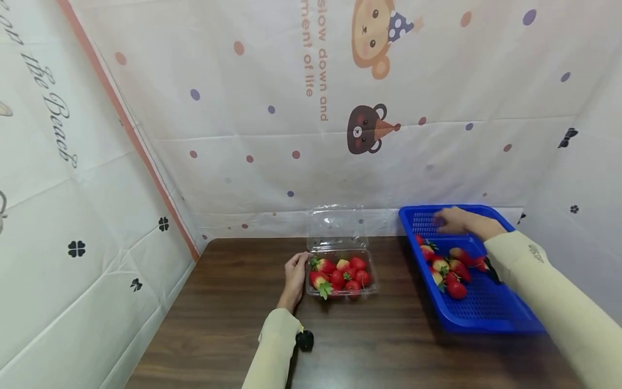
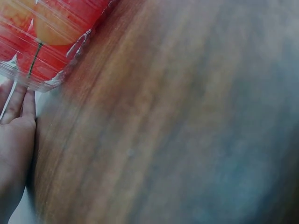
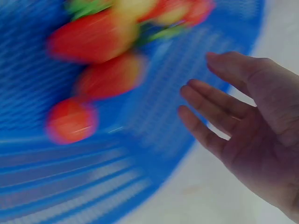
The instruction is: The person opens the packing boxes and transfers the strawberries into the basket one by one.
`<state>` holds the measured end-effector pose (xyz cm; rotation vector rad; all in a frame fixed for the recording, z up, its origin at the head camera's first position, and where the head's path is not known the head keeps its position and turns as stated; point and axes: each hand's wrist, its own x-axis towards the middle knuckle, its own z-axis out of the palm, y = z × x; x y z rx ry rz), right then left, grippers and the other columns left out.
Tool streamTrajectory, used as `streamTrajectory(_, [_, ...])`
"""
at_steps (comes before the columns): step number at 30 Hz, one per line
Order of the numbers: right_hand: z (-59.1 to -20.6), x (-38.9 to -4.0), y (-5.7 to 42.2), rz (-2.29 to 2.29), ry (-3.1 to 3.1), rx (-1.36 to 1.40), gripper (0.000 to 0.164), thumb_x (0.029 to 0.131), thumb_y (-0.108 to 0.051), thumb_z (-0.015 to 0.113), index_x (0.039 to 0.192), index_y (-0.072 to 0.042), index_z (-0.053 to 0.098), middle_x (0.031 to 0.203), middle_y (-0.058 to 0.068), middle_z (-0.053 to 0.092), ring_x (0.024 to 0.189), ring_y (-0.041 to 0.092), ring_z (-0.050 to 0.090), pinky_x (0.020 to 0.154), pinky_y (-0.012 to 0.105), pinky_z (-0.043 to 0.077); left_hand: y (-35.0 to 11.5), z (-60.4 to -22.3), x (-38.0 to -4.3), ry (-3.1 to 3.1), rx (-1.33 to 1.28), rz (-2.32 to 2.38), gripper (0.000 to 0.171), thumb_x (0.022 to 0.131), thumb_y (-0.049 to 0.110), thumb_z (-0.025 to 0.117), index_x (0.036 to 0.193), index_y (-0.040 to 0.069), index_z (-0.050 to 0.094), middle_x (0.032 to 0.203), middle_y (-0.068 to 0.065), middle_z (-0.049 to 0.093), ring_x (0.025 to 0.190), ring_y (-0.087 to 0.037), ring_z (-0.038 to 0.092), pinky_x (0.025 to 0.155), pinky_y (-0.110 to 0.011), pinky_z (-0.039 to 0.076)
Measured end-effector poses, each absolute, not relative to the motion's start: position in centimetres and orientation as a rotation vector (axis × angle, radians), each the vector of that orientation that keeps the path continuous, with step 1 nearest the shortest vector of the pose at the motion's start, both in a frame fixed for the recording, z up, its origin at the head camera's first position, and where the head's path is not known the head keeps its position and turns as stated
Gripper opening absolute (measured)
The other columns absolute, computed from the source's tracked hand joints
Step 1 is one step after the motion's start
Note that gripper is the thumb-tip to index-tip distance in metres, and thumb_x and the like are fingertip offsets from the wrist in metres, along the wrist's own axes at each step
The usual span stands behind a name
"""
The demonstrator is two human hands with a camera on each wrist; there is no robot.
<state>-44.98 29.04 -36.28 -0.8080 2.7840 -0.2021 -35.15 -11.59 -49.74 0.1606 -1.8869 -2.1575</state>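
A clear plastic clamshell box [image 1: 307,289] full of strawberries [image 1: 337,278] sits on the table with its lid [image 1: 338,229] standing up at the back. My left hand [image 1: 294,274] rests against the box's left side; the left wrist view shows its straight fingers [image 2: 29,105] touching the plastic edge. Over the far part of a blue basket [image 1: 478,310] is my right hand [image 1: 454,220]. In the right wrist view that hand [image 3: 252,116] has its fingers spread and slightly bent, with nothing between them. Several strawberries [image 1: 457,270] lie in the basket below it, blurred in the right wrist view.
The dark wooden table [image 1: 218,324] ends at a printed cloth wall [image 1: 272,178] behind the box. Another cloth wall [image 1: 97,302] rises on the left. The basket's raised rim [image 1: 427,281] stands to the right of the box, with table surface between them.
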Motion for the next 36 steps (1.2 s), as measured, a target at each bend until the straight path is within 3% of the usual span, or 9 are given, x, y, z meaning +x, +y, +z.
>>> streamTrajectory(4, [-34.4,-43.9,22.7,-0.197,2.856,-1.154,0.019,0.087,-0.005,0.062,0.105,-0.001,0.065,0.093,0.01,0.067,0.082,0.021,0.063,0.073,0.038,0.053,-11.9,-50.8,-35.2,-1.894,0.202,-2.165,0.029,0.097,0.012,0.051,0.106,-0.013,0.064,0.108,-0.026,0.064,0.099,-0.023,0.06,0.088,-0.027,0.046])
streamTrajectory(7, [-34.7,-41.6,16.9,-0.257,2.785,-1.381,0.018,0.086,-0.005,0.064,0.104,-0.005,0.067,0.092,0.006,0.068,0.081,0.016,0.063,0.074,0.032,0.053,-12.1,-52.0,-35.6,-1.886,0.229,-2.167,0.028,0.097,0.014,0.053,0.103,-0.01,0.066,0.105,-0.023,0.066,0.096,-0.019,0.06,0.084,-0.023,0.046])
streamTrajectory(11, [-37.4,-37.9,9.9,-0.402,2.546,-1.496,0.028,0.09,-0.015,0.062,0.116,-0.003,0.061,0.105,0.01,0.066,0.087,0.016,0.063,0.078,0.027,0.052,-12.0,-52.8,-36.5,-1.848,0.211,-2.153,0.028,0.096,0.018,0.055,0.101,-0.007,0.068,0.1,-0.016,0.069,0.093,-0.015,0.06,0.081,-0.019,0.045])
streamTrajectory(14, [-39.8,-36.0,6.8,-0.438,2.474,-1.455,0.039,0.094,-0.024,0.058,0.126,-0.001,0.055,0.115,0.013,0.062,0.096,0.019,0.061,0.085,0.031,0.049,-11.4,-53.0,-36.8,-1.828,0.183,-2.158,0.029,0.096,0.019,0.055,0.101,-0.007,0.067,0.098,-0.015,0.069,0.093,-0.015,0.061,0.082,-0.02,0.046])
streamTrajectory(17, [-41.5,-35.0,5.6,-0.43,2.505,-1.432,0.041,0.096,-0.028,0.055,0.127,-0.001,0.054,0.118,0.011,0.06,0.101,0.019,0.057,0.091,0.035,0.046,-10.8,-52.9,-36.7,-1.83,0.191,-2.189,0.027,0.096,0.017,0.055,0.1,-0.007,0.068,0.098,-0.013,0.069,0.093,-0.014,0.06,0.082,-0.021,0.045])
streamTrajectory(21, [-42.5,-34.6,5.5,-0.486,2.539,-1.426,0.039,0.095,-0.028,0.058,0.123,-0.001,0.057,0.11,0.01,0.062,0.09,0.018,0.057,0.082,0.033,0.048,-10.3,-52.1,-36.0,-1.847,0.164,-2.224,0.026,0.097,0.013,0.053,0.102,-0.009,0.067,0.101,-0.016,0.069,0.095,-0.013,0.06,0.084,-0.022,0.045])
streamTrajectory(26, [-43.0,-34.7,5.1,-0.477,2.612,-1.467,0.034,0.09,-0.029,0.065,0.115,-0.005,0.063,0.105,0.006,0.066,0.089,0.017,0.058,0.079,0.031,0.048,-10.5,-51.0,-35.3,-1.836,0.125,-2.207,0.027,0.097,0.009,0.051,0.103,-0.014,0.063,0.104,-0.024,0.066,0.098,-0.021,0.06,0.084,-0.024,0.046])
streamTrajectory(32, [-41.6,-35.1,4.5,-0.453,2.601,-1.371,0.03,0.08,-0.013,0.07,0.109,-0.006,0.065,0.077,0.0,0.057,0.063,0.007,0.04,0.055,0.021,0.036,-10.7,-52.1,-36.4,-1.789,0.165,-2.227,0.028,0.096,0.013,0.054,0.103,-0.011,0.066,0.1,-0.016,0.069,0.094,-0.015,0.061,0.08,-0.019,0.046])
streamTrajectory(36, [-39.5,-35.8,6.2,-0.47,2.618,-1.311,0.035,0.078,-0.008,0.071,0.112,-0.004,0.063,0.082,0.003,0.06,0.058,0.006,0.042,0.052,0.02,0.039,-10.7,-52.3,-36.7,-1.785,0.182,-2.215,0.03,0.097,0.016,0.053,0.103,-0.011,0.066,0.098,-0.012,0.069,0.088,-0.01,0.058,0.076,-0.018,0.046])
